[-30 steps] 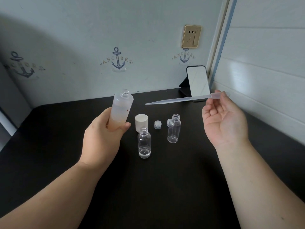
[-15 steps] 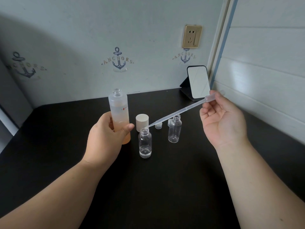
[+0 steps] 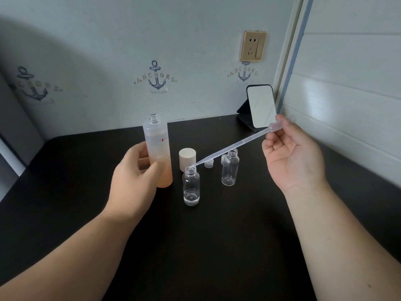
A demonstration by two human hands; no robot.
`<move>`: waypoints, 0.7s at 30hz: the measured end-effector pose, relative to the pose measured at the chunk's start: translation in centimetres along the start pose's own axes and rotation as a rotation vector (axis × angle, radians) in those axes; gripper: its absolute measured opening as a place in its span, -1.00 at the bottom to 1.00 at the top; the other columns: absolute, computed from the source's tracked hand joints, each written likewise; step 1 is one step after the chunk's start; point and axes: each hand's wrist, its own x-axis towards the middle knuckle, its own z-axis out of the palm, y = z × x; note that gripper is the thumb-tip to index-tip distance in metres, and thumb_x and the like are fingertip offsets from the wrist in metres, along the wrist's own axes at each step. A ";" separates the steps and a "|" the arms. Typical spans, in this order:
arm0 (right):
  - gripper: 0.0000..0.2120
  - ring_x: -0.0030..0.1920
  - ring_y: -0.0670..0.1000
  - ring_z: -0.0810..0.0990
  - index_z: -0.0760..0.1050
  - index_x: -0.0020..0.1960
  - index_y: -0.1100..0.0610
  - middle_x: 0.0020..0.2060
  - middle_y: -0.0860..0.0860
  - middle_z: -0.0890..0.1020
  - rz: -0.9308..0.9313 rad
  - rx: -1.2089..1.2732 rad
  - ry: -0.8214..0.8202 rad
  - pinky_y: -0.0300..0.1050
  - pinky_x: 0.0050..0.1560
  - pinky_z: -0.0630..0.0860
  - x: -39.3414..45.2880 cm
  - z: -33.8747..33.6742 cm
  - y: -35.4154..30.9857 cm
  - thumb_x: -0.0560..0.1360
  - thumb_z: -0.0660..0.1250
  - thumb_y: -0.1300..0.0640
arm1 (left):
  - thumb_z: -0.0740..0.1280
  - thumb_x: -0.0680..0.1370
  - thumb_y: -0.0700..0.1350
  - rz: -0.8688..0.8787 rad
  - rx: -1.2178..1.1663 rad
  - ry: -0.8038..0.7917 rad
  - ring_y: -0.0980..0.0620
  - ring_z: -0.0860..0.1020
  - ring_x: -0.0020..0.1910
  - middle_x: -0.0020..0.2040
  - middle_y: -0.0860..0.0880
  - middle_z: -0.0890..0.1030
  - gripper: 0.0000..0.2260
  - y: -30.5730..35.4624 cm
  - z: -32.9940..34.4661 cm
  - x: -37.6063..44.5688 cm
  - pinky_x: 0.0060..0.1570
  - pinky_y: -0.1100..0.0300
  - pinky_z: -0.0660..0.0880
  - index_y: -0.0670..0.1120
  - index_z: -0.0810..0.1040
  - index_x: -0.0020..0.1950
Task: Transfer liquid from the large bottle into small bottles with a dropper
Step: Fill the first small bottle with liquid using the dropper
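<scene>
Left hand wraps the large frosted bottle, upright, uncapped, base on the black tabletop. Right hand pinches the dropper at its bulb, stem slanting down-left, tip at the mouth of the near small bottle, which holds a little clear liquid. Second small bottle stands to its right, apart. White cap and a small cap sit just behind. Mirror leans by the wall.

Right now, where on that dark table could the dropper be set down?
Bare table lies between the two forearms, nearer than the small bottle, and at the far left. It is crowded around the large bottle, cap and second small bottle.
</scene>
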 end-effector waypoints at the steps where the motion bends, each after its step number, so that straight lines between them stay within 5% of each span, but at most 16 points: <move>1: -0.89 -0.31 -0.04 0.56 0.72 -0.14 0.16 -0.29 0.03 0.63 0.000 -0.001 -0.007 -0.24 -0.24 0.52 0.0 0.0 -0.1 0.50 0.41 0.21 | 0.38 0.55 -0.07 0.048 -0.001 0.064 0.31 0.56 0.02 0.13 0.26 0.56 -0.59 0.1 -0.3 -0.2 -0.02 0.22 0.51 0.11 0.44 0.39; 5: -0.93 -0.31 -0.04 0.56 0.69 -0.11 0.16 -0.29 0.03 0.63 -0.006 -0.008 -0.022 -0.24 -0.25 0.51 0.0 -0.1 0.1 0.50 0.41 0.21 | 0.33 0.50 -0.15 0.280 0.030 0.230 0.13 0.53 -0.11 -0.03 0.21 0.55 -0.69 0.6 -1.2 -1.4 -0.17 0.19 0.49 0.18 0.49 0.17; 10: -0.95 -0.30 -0.04 0.57 0.67 -0.08 0.18 -0.28 0.04 0.63 -0.016 -0.006 -0.016 -0.23 -0.24 0.52 0.2 -0.2 0.2 0.48 0.44 0.21 | 0.30 0.50 -0.09 0.396 0.060 -0.025 0.03 0.60 -0.18 -0.11 0.16 0.63 -0.82 1.2 -0.8 -2.5 -0.18 0.15 0.55 0.07 0.61 0.06; 14: -0.95 -0.31 -0.04 0.57 0.69 -0.12 0.16 -0.28 0.03 0.64 -0.028 -0.019 -0.017 -0.23 -0.25 0.51 0.2 -0.2 0.2 0.46 0.45 0.21 | 0.40 0.55 0.02 0.359 0.182 -0.264 0.02 0.59 -0.25 -0.09 0.30 0.63 -0.74 1.1 -0.3 -2.2 -0.20 0.25 0.51 0.00 0.65 0.21; 21: -0.95 -0.31 -0.04 0.56 0.68 -0.11 0.16 -0.28 0.03 0.64 -0.029 -0.022 -0.011 -0.23 -0.25 0.51 0.3 -0.2 0.2 0.44 0.47 0.19 | 0.52 0.43 0.17 0.301 0.296 -0.444 0.19 0.53 -0.26 -0.15 0.48 0.54 -0.67 0.8 0.7 -1.8 -0.28 0.43 0.41 0.20 0.55 0.13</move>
